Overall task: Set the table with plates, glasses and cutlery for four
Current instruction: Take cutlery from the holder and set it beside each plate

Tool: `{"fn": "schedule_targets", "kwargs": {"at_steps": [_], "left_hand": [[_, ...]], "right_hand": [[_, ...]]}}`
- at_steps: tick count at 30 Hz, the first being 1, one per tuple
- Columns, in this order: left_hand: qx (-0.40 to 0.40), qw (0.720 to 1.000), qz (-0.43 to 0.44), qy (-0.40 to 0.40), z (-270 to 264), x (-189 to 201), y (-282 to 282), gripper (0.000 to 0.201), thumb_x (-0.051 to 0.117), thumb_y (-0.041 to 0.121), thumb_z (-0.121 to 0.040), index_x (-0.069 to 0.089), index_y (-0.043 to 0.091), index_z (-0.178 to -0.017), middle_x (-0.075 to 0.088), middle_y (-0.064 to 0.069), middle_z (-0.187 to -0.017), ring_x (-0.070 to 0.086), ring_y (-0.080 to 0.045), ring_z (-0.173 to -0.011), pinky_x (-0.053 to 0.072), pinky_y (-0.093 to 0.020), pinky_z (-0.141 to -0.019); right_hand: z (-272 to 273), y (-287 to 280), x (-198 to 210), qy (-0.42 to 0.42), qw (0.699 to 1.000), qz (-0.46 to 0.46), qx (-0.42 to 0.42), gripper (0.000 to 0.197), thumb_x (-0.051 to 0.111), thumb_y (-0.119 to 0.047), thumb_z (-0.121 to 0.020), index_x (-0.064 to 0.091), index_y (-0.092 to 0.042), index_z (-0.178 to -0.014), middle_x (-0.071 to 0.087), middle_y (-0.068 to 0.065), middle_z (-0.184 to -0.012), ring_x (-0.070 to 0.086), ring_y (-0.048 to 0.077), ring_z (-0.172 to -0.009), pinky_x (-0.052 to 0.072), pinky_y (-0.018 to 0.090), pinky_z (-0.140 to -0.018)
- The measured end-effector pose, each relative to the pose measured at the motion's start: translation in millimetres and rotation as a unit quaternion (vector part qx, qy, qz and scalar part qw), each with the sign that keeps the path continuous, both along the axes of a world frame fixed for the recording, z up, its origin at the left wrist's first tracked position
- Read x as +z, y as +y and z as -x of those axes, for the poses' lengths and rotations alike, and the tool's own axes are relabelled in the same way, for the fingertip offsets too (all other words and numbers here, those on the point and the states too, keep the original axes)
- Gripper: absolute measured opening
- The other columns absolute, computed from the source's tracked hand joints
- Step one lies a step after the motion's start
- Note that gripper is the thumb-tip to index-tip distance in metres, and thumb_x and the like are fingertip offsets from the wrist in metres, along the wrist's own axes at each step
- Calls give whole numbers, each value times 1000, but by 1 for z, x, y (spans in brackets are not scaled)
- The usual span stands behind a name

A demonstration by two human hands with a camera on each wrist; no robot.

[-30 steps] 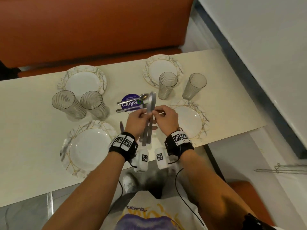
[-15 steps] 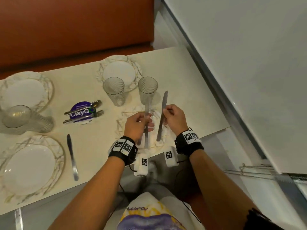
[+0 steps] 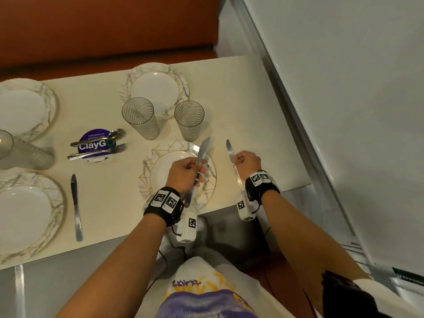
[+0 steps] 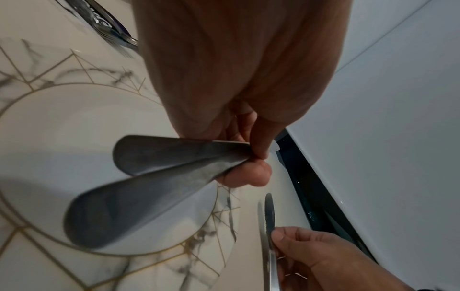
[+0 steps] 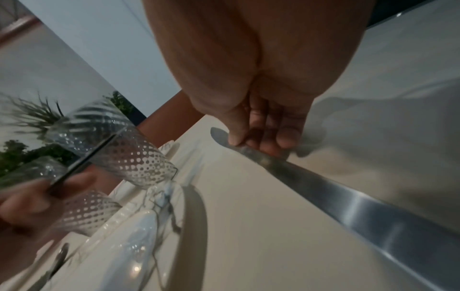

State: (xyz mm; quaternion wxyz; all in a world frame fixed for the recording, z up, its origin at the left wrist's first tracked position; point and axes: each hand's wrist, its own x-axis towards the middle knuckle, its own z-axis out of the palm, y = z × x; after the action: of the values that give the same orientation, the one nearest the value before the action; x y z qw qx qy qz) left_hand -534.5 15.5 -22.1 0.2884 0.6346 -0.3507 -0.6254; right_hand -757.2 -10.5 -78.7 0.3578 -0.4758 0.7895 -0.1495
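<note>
My left hand hovers over the near right plate and pinches two table knives; their handles fan out in the left wrist view. My right hand grips a single knife just right of that plate, low over the table; its blade runs along the tabletop in the right wrist view. A fourth knife lies beside the near left plate. Two ribbed glasses stand beyond the near right plate.
A spoon and fork lie on a purple round ClayG sticker. Two more plates sit at the far side, with glasses at the left. An orange bench lies behind; a white wall borders the right.
My right hand has carried its knife rightward, off the plate to the table beside it. My left hand stays over the plate with the other knives. The view has shifted right.
</note>
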Motion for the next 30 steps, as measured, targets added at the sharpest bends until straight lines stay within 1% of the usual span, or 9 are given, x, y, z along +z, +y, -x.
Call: {"fn": "schedule_targets", "kwargs": {"at_steps": [4, 8, 10, 13, 14, 16, 24, 28, 30], "left_hand": [[13, 1000, 0, 1, -2, 1, -4, 18, 59, 9, -104, 76, 12, -99, 72, -8, -83, 58, -21, -63, 51, -29, -52], [17, 1000, 1, 8, -4, -2, -3, 17, 59, 10, -104, 76, 11, -102, 72, -8, -84, 59, -22, -65, 52, -31, -54], [19, 1000, -2, 9, -5, -4, -2, 17, 59, 11, -104, 76, 11, -103, 72, -8, -84, 59, -22, -65, 53, -32, -54], [22, 1000, -1, 11, -5, -6, -1, 17, 60, 12, -104, 77, 11, -103, 73, -7, -84, 59, -22, -65, 52, -32, -55], [23, 1000, 0, 13, -5, -6, 0, 17, 60, 12, -104, 77, 12, -103, 72, -7, -84, 59, -22, -65, 52, -32, -54], [24, 1000, 3, 14, -6, -6, 1, 16, 60, 11, -104, 76, 11, -103, 72, -8, -84, 59, -21, -64, 53, -31, -54], [32, 999, 3, 3, -14, -12, 5, 15, 61, 13, -103, 76, 10, -106, 73, -7, -85, 60, -19, -63, 52, -30, -53], [37, 999, 4, 1, -18, -16, 6, 16, 60, 13, -104, 76, 10, -107, 73, -6, -83, 57, -18, -61, 47, -28, -51], [36, 999, 3, -7, -20, -17, 6, 17, 60, 13, -104, 76, 11, -107, 73, -5, -83, 57, -16, -61, 47, -28, -52]], "right_hand": [[-2, -3, -8, 1, 1000, 16, 22, 14, 63, -4, -89, 75, -8, -84, 73, 7, -83, 68, 22, -76, 60, 33, -79], [1, -7, -14, 0, 999, 25, 42, 6, 71, -11, -89, 72, -9, -84, 69, 3, -81, 64, 18, -71, 59, 33, -78], [4, -5, -15, 5, 998, 36, 56, 6, 70, -13, -92, 70, -10, -96, 67, 4, -89, 61, 16, -78, 57, 31, -80], [12, 2, -19, 25, 987, 61, 145, 38, 69, -11, -91, 65, -21, -127, 51, -2, -108, 55, 15, -98, 51, 28, -90], [13, 4, -21, 34, 980, 56, 186, 48, 71, -11, -90, 61, -26, -134, 46, -4, -111, 51, 15, -104, 48, 27, -94], [15, 8, -24, 52, 969, 38, 240, 58, 74, -15, -88, 56, -31, -141, 40, -4, -112, 47, 16, -108, 44, 25, -99], [3, 9, -28, 52, 967, 34, 246, 62, 74, -19, -89, 52, -34, -145, 38, -4, -114, 47, 21, -117, 46, 33, -105], [-6, 7, -30, 42, 968, 41, 246, 64, 75, -19, -89, 51, -35, -145, 39, -4, -115, 49, 21, -119, 47, 34, -106], [-9, 7, -30, 39, 969, 41, 242, 64, 75, -19, -88, 51, -35, -145, 39, -5, -114, 50, 21, -118, 47, 33, -106]]}}
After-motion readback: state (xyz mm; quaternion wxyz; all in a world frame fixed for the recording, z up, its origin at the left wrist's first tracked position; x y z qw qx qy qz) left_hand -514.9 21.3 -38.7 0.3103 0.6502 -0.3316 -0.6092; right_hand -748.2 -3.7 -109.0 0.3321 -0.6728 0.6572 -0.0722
